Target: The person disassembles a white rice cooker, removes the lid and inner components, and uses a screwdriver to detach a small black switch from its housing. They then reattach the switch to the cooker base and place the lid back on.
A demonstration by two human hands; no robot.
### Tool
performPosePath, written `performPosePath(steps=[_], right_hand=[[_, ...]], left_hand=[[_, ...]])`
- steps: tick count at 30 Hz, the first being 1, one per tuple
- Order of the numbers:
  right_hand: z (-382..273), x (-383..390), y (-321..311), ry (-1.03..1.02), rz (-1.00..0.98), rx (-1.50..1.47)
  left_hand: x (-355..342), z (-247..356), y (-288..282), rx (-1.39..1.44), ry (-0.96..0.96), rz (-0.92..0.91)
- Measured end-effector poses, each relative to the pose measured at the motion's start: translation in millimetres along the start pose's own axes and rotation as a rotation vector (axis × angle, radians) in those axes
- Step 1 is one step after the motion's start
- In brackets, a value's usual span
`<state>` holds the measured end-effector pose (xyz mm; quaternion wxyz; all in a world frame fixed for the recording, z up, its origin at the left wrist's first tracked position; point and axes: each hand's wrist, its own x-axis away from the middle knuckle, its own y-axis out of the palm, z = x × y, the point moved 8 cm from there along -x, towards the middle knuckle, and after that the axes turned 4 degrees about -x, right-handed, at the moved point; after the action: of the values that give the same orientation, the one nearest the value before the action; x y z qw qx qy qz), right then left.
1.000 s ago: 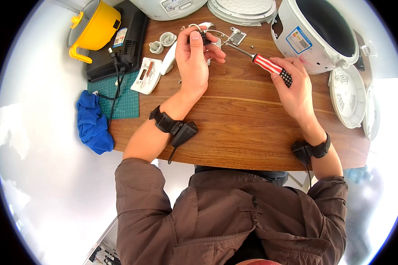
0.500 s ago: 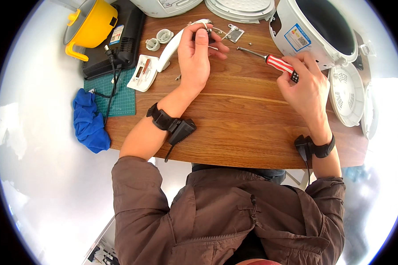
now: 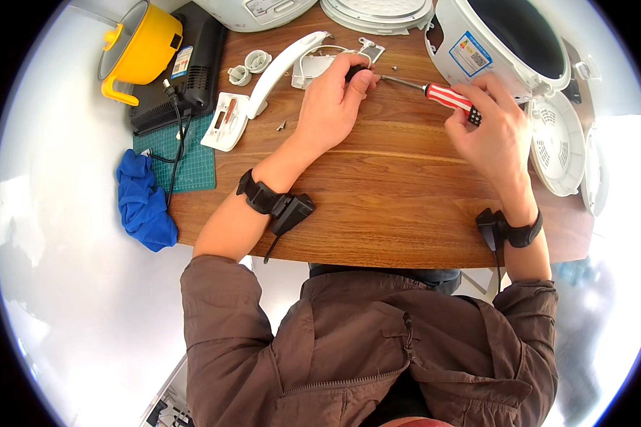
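Observation:
My right hand (image 3: 493, 128) is closed around the red-and-white striped handle of a screwdriver (image 3: 441, 95). Its shaft points left, and the tip reaches my left hand's fingers. My left hand (image 3: 331, 103) is closed, pinching a small black part (image 3: 357, 70) that the fingers mostly cover. A thin white wire (image 3: 327, 48) loops behind that hand. Beside it lies a curved white handle (image 3: 281, 71), with a white panel (image 3: 228, 122) at its lower end. A pale flat plate (image 3: 309, 69) and a metal bracket (image 3: 372, 49) rest just beyond the left hand.
A white rice cooker body (image 3: 445, 50) stands at the far right, with white vented covers (image 3: 554, 146) beside it. Two round white caps (image 3: 257, 60) and loose screws (image 3: 281, 127) lie leftward. A yellow pot (image 3: 149, 43), green cutting mat (image 3: 196, 153) and blue cloth (image 3: 144, 199) occupy the left.
My left hand has moved right and nearer, away from the white handle, to the screwdriver's tip. The right hand has barely moved and still holds the screwdriver. The view has shifted slightly.

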<state>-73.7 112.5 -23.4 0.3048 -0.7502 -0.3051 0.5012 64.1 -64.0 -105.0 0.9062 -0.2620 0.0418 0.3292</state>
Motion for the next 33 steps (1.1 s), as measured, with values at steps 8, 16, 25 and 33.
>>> performPosePath(steps=[8,16,25,33], right_hand=[[3.8,-3.1,-12.1,0.007,0.136,-0.047],[7.9,0.6,-7.7,-0.050,0.226,-0.296],[4.1,4.4,4.1,-0.026,0.153,-0.405],[2.3,2.9,6.9,-0.037,0.133,-0.411]], left_hand=[[-0.7,-2.6,0.5,0.188,-0.027,0.019],[-2.3,4.9,-11.2,0.849,0.037,0.086],[-3.8,0.7,-7.9,1.005,0.022,-0.029],[-3.8,2.1,-8.8,0.949,0.044,-0.019]])
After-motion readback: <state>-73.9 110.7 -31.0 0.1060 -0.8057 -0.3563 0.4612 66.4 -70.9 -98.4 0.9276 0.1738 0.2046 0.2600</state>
